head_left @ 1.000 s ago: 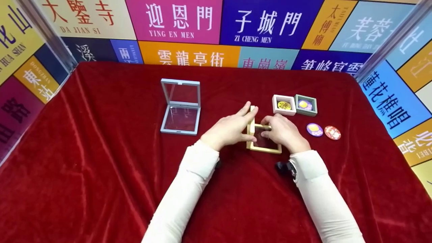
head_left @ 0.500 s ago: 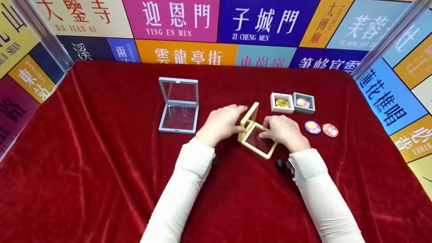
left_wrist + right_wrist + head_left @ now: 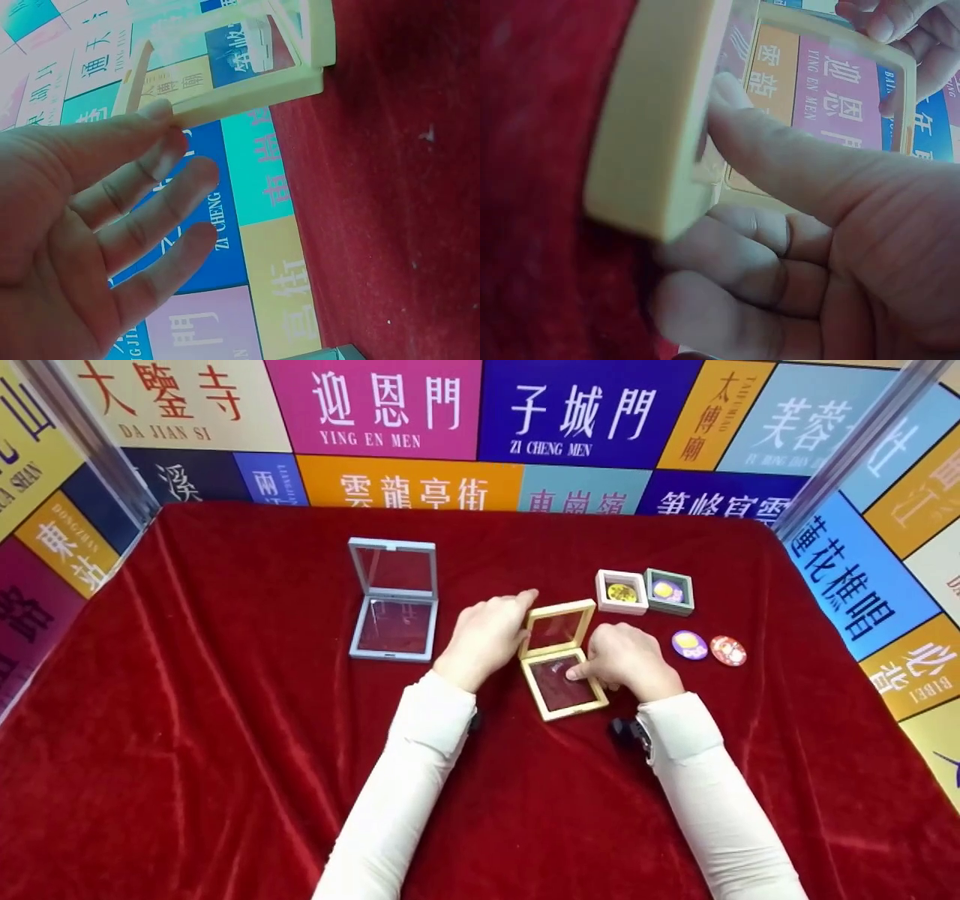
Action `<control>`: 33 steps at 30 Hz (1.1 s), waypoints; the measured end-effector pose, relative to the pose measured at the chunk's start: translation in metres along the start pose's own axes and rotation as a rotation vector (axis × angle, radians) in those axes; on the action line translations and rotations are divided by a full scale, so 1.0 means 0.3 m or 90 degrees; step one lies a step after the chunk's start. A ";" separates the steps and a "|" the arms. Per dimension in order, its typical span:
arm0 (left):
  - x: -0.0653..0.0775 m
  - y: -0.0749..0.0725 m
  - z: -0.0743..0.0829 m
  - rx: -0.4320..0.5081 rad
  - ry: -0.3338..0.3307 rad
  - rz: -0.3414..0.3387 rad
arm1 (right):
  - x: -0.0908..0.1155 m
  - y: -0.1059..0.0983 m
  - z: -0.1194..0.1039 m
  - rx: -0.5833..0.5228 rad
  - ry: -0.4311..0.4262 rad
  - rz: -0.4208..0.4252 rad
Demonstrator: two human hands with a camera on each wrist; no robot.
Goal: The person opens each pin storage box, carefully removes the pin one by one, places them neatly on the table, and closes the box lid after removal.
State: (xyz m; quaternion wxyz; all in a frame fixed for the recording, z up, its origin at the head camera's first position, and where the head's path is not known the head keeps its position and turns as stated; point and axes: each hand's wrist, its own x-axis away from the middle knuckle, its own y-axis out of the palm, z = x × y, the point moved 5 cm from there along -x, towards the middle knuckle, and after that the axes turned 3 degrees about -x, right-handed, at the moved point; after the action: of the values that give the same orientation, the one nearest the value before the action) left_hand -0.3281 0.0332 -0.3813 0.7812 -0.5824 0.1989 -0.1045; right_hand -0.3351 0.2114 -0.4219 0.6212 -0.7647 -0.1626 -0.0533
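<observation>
A pale yellow display frame (image 3: 574, 711) with clear film windows stands open in the middle of the red cloth, its lid (image 3: 559, 608) tilted up at the back. My left hand (image 3: 484, 639) pinches the lid's left edge, the thumb (image 3: 154, 112) on that edge and the other fingers loosely spread in the left wrist view. My right hand (image 3: 634, 660) grips the base's right side. Its thumb (image 3: 731, 94) presses the film from inside while the fingers curl beneath the base in the right wrist view.
An open blue-grey display frame (image 3: 394, 655) stands to the left. Behind the right hand sit a pink box (image 3: 621, 607) and a green box (image 3: 670, 607), each with a round badge. A purple badge (image 3: 689, 645) and a red badge (image 3: 728, 651) lie to the right. Lettered panels (image 3: 405, 405) surround the cloth.
Both hands have turned the yellow frame: its lid, earlier edge-on at the left, now stands at the back facing the viewer. The other things on the cloth stay in place.
</observation>
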 end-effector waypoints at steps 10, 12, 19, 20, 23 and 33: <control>0.007 -0.007 -0.002 0.005 -0.108 0.040 | 0.007 0.065 -0.012 -0.111 -0.018 -0.124; 0.011 -0.017 0.012 0.008 -0.120 0.056 | 0.005 0.064 -0.011 -0.113 -0.016 -0.120; 0.034 0.069 0.153 -0.075 0.129 -0.118 | -0.010 0.069 -0.017 -0.196 -0.068 -0.125; 0.040 0.090 0.171 -0.070 0.156 -0.153 | -0.012 0.072 -0.016 -0.217 -0.073 -0.129; 0.052 0.133 0.199 -0.085 0.182 -0.199 | -0.016 0.081 -0.011 -0.259 -0.077 -0.137; 0.046 0.164 0.194 -0.098 0.141 -0.257 | -0.026 0.088 0.010 -0.286 -0.053 -0.133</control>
State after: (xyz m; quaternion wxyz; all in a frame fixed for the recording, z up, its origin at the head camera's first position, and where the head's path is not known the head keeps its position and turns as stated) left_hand -0.2940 0.0931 -0.4166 0.6713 -0.6534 0.1702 -0.3058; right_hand -0.3344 0.2084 -0.4495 0.4197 -0.8641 -0.2501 -0.1207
